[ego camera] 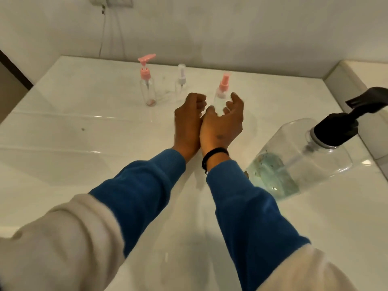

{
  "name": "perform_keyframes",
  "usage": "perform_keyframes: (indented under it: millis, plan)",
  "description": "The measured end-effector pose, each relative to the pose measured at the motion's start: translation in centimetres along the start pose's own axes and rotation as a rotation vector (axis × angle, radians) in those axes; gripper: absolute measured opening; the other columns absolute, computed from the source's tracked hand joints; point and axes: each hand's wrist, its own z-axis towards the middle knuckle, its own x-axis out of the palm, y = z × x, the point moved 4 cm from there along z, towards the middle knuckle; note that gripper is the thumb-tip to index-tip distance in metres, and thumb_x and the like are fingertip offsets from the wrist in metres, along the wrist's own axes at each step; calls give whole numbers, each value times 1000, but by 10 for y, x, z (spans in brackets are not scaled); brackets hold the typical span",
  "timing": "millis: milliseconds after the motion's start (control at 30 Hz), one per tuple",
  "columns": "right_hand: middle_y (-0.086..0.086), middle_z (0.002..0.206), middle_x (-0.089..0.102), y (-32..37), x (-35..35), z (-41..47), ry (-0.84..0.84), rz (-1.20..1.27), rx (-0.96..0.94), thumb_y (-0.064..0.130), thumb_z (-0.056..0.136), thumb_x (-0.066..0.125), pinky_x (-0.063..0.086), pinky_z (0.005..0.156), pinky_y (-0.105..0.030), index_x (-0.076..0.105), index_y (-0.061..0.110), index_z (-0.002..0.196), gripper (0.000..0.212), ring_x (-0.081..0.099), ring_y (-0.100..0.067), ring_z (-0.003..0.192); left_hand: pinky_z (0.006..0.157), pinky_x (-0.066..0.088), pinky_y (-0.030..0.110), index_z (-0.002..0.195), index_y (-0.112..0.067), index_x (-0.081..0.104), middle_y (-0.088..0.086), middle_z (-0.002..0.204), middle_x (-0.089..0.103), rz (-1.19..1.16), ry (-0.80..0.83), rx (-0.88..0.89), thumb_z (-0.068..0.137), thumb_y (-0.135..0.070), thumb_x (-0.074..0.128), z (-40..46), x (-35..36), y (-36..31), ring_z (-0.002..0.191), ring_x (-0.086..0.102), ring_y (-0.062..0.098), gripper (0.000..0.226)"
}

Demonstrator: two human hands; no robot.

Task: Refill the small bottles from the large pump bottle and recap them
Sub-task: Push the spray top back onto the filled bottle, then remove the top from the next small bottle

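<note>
Three small clear bottles stand near the back of the white counter (84, 164): one with a pink pump (147, 85), one with a white spray cap (181, 80) and one with a pink spray cap (222, 91). My right hand (222, 124) curls its thumb and fingers round the body of the pink spray bottle. Just left of that bottle, my left hand (189, 120) touches my right hand, its fingers curled on nothing. The large clear pump bottle (298, 156) with a black pump head stands at the right, with bluish liquid low inside.
A wall rises right behind the small bottles, with a cable (102, 38) hanging from a socket at the top left. A raised white ledge (357, 80) borders the counter on the right, behind the large bottle.
</note>
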Motion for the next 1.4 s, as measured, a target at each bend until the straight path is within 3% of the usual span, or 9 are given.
perform_keyframes:
  millis: [133, 333, 567, 700, 767, 933, 1200, 1300, 1400]
  plan:
    - [5, 113, 68, 0, 12, -33, 67, 6, -69, 15, 91, 70, 55, 94, -32, 64, 15, 123, 33, 64, -12, 101, 81, 59, 27, 107, -13, 63, -2, 101, 70, 153, -151, 190, 90, -8, 72, -14, -42, 2, 90, 68, 10, 19]
    - [-1, 141, 59, 16, 47, -36, 284, -42, 24, 28, 97, 64, 46, 110, -37, 55, 15, 140, 45, 56, -17, 128, 94, 57, 33, 120, -9, 66, 2, 120, 68, 123, -284, 202, 96, -5, 60, 5, -67, -2, 106, 67, 15, 25]
    - [0, 156, 44, 14, 61, -15, 380, -59, 79, 26, 103, 52, 35, 112, -27, 37, 18, 154, 54, 43, -17, 141, 86, 42, -1, 141, -4, 53, 9, 138, 60, 197, -161, 158, 99, -3, 58, 39, -52, 8, 122, 59, 15, 42]
    - [0, 151, 49, 14, 68, -11, 455, -75, 74, 21, 103, 50, 36, 105, -23, 32, 19, 157, 57, 50, -15, 131, 73, 44, 31, 101, 2, 62, 17, 97, 67, 228, -127, 101, 101, -6, 49, 56, -46, 19, 89, 64, 23, 15]
    - [0, 143, 55, 16, 71, -10, 470, -82, 64, 20, 103, 50, 36, 101, -21, 33, 18, 156, 56, 53, -9, 114, 58, 32, 24, 76, -1, 48, 10, 72, 49, 262, -137, 113, 100, -5, 44, 63, -45, 18, 60, 38, 9, 25]
    - [-1, 152, 48, 17, 71, -14, 443, -70, 70, 15, 103, 46, 38, 117, -34, 38, 19, 154, 52, 47, -19, 138, 55, 31, 17, 76, 8, 48, 9, 67, 44, 349, -148, 131, 92, 0, 52, 58, -49, 11, 57, 28, 5, 18]
    - [0, 147, 54, 53, 30, -59, 436, -64, -10, 17, 106, 44, 36, 105, -19, 47, 18, 148, 42, 50, -15, 135, 80, 56, 37, 98, -1, 68, 11, 88, 72, 197, -153, 164, 96, -11, 58, -9, -78, -27, 81, 68, 21, 15]
    - [0, 130, 67, 88, 5, -81, 423, -29, -86, 23, 105, 48, 49, 106, -31, 59, 16, 137, 35, 62, -16, 120, 82, 57, 21, 106, -12, 72, -2, 94, 75, 157, -177, 213, 96, -14, 64, -47, -96, -69, 91, 70, 12, 14]
    - [8, 110, 72, 134, -27, -101, 429, 13, -157, 26, 104, 53, 51, 82, -10, 66, 16, 127, 28, 67, -5, 100, 83, 54, 12, 118, -17, 72, -7, 103, 75, 160, -186, 288, 97, -19, 66, -77, -115, -118, 98, 69, 4, 23]
